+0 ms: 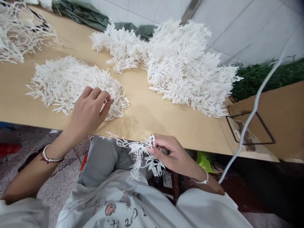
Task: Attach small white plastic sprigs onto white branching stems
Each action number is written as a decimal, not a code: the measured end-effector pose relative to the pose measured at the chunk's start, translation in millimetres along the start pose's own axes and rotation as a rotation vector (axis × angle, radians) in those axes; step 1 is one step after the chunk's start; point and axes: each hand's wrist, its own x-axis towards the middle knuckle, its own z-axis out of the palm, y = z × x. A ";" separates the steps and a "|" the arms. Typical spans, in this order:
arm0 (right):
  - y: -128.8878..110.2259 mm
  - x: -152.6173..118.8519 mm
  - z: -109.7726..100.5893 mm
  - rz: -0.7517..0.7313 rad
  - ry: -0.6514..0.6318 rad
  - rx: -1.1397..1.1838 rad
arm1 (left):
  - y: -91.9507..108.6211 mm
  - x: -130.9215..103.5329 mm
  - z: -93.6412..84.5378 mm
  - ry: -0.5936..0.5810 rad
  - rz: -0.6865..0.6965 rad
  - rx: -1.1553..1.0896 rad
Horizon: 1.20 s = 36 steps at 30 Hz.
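Observation:
My right hand (171,153) grips a bundle of white plastic sprigs (140,155) just below the near edge of the tan table (147,117), over my lap. My left hand (89,109) rests on the near side of a flat pile of loose white sprigs (64,80), with its fingertips pinched on one sprig of that pile. Both wrists wear thin bracelets.
A tall heap of white sprigs (187,66) fills the table's far right, a smaller heap (118,46) lies behind, and another (16,31) sits far left. A cardboard box (273,117) with green foliage (261,74) stands right. A white cord (251,117) hangs across it.

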 end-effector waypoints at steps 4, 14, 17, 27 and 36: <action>0.7 0.9 -0.3 -0.052 0.075 -0.056 | -4.4 16.1 8.9 0.005 -0.009 -0.021; 1.4 1.8 0.9 -0.127 0.152 -0.193 | 45.2 5.1 -29.6 -0.104 0.174 -0.598; -1.7 3.2 0.3 -0.152 0.107 -0.229 | 65.0 -5.6 -39.0 -0.320 0.293 -0.743; -5.2 6.6 -9.9 -0.157 -0.448 0.014 | 60.3 -30.4 -51.6 -0.916 0.115 -1.183; -4.1 16.0 -7.9 -0.224 -0.625 0.285 | 54.8 -47.3 -62.4 -1.046 0.036 -1.250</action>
